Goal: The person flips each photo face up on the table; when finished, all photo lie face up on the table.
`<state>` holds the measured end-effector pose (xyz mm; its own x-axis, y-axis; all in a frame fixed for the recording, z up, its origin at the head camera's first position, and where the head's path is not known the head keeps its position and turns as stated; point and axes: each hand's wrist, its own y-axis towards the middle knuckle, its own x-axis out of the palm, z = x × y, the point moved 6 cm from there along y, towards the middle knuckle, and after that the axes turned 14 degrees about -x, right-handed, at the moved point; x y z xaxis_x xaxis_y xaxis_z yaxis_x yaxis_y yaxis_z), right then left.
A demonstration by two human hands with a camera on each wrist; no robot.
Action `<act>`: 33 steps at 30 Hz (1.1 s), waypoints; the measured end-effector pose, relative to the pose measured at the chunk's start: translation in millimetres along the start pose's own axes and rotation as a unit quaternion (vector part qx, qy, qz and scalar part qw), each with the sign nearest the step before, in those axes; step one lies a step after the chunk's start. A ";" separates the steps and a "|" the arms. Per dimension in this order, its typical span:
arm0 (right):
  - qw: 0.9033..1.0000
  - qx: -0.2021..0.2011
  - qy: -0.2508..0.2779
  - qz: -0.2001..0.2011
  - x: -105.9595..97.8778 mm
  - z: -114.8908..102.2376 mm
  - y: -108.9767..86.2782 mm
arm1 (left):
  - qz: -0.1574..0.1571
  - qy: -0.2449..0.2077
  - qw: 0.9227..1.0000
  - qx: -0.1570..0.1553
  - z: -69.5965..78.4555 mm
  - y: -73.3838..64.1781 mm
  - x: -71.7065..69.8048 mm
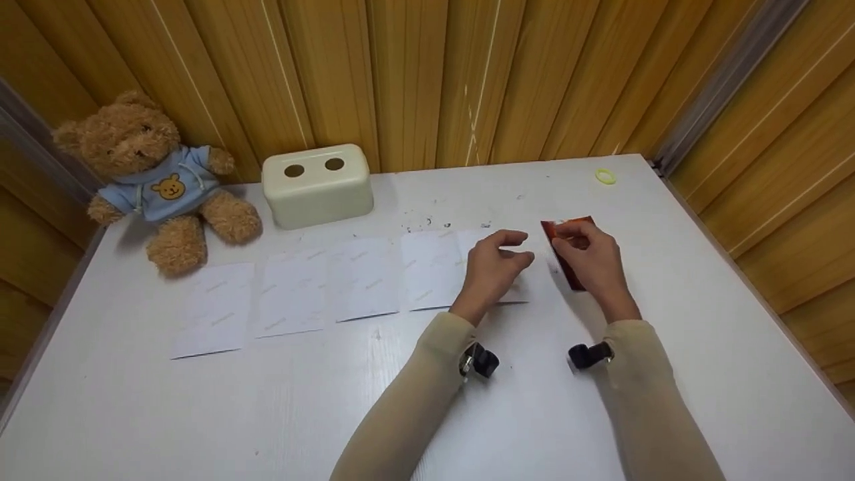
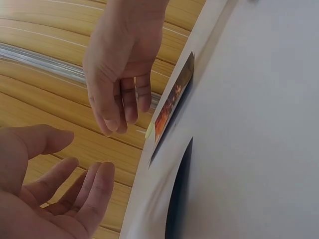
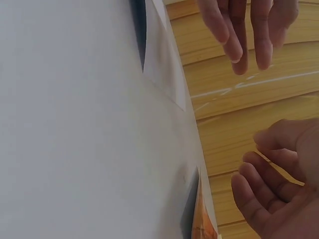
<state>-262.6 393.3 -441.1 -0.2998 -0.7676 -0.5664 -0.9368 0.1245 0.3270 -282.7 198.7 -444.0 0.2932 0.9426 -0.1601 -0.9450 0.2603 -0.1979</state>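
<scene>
A picture card (image 1: pixel 568 272) with a dark red and orange print lies on the right part of the white table, its edges curling up. Over it hovers my right hand (image 1: pixel 591 262), fingers loosely bent and nothing between them; the left wrist view has this hand (image 2: pixel 124 64) above the card (image 2: pixel 172 109). My left hand (image 1: pixel 491 270) is just to the left, thumb and fingers apart, holding nothing. Beneath it a white card (image 1: pixel 511 294) lies partly hidden, the last in a row of white-backed cards (image 1: pixel 433 270).
At the back left sits a teddy bear (image 1: pixel 170 184) in a blue hoodie. Beside it stands a cream box (image 1: pixel 320 194) with two round holes. A small yellow-green ring (image 1: pixel 605 176) lies near the back right corner. Wood-patterned panels (image 1: pixel 427 80) rise behind the table (image 1: pixel 320 414).
</scene>
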 end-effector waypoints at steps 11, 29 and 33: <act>0.999 -0.013 0.048 -0.014 30.8 -16.4 5.1 | 0.041 0.020 0.999 0.022 -1.6 -1.2 -29.1; 0.997 0.025 0.017 -0.071 58.8 -10.4 -1.6 | 0.079 0.077 0.993 -0.036 -19.4 -3.1 -57.8; 0.996 0.025 0.008 -0.084 61.8 -9.6 -2.1 | 0.072 0.097 0.992 -0.042 -23.0 -0.9 -58.0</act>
<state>-277.4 339.6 -469.6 -0.1363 -0.7897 -0.5981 -0.9813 0.0250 0.1906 -295.5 139.0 -456.8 0.1865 0.9085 -0.3741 -0.9661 0.1005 -0.2377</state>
